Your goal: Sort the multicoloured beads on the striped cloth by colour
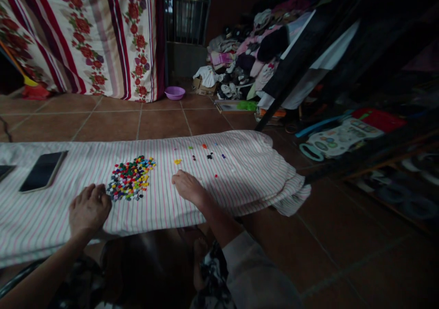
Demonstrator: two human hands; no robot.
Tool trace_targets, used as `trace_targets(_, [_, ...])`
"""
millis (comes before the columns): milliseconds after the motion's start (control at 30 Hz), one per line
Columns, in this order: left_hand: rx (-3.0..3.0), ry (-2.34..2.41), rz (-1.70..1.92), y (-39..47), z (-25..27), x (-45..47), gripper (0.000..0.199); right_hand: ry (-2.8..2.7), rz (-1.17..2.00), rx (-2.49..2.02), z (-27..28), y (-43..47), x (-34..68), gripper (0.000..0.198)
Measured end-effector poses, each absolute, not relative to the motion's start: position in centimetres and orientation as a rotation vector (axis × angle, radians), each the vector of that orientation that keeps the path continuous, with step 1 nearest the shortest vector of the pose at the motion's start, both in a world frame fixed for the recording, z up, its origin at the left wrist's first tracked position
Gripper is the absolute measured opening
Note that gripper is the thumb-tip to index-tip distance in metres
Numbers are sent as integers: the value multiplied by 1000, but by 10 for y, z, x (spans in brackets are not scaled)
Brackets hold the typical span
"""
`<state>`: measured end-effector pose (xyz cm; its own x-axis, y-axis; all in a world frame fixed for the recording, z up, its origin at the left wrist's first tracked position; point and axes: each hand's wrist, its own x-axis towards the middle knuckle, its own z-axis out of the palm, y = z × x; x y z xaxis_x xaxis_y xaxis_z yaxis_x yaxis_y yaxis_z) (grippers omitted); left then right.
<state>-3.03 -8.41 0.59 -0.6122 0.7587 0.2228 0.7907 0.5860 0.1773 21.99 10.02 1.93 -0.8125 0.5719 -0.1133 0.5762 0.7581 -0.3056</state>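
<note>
A mixed pile of small coloured beads (130,178) lies on a striped cloth (254,181). My left hand (89,208) rests palm down on the cloth, its fingertips at the pile's left edge. To the right of the pile, my right hand (187,185) is low over the cloth with fingers drawn together; whatever they may hold is hidden. Just beyond it sits a small yellow group (177,162). Farther right are little single-colour groups: orange beads (204,146), black beads (210,156), dark blue beads (223,156) and a red bead (216,176).
A phone (44,171) lies on the cloth at left, with another dark device (5,172) partly in view. Behind, a floral curtain (82,39) hangs near a purple basin (174,93) and a heap of clothes (247,57). A dark metal post (274,110) slants at right.
</note>
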Motion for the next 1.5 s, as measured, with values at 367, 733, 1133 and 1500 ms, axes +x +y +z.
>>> trace_targets(367, [-1283, -2677, -377, -84, -1, -35, 50, 2878, -627, 912, 25, 98, 225, 32])
trace_targets(733, [-1307, -2637, -344, -85, -7, -40, 49, 2900, -530, 882, 32, 94, 223, 30])
trace_targets(1133, [-1231, -2666, -338, -81, -6, -36, 45, 2878, -655, 969, 31, 122, 227, 24])
trace_targets(1500, [-1215, -2623, -362, -81, -13, -38, 42, 2986, -652, 823, 46, 102, 182, 30])
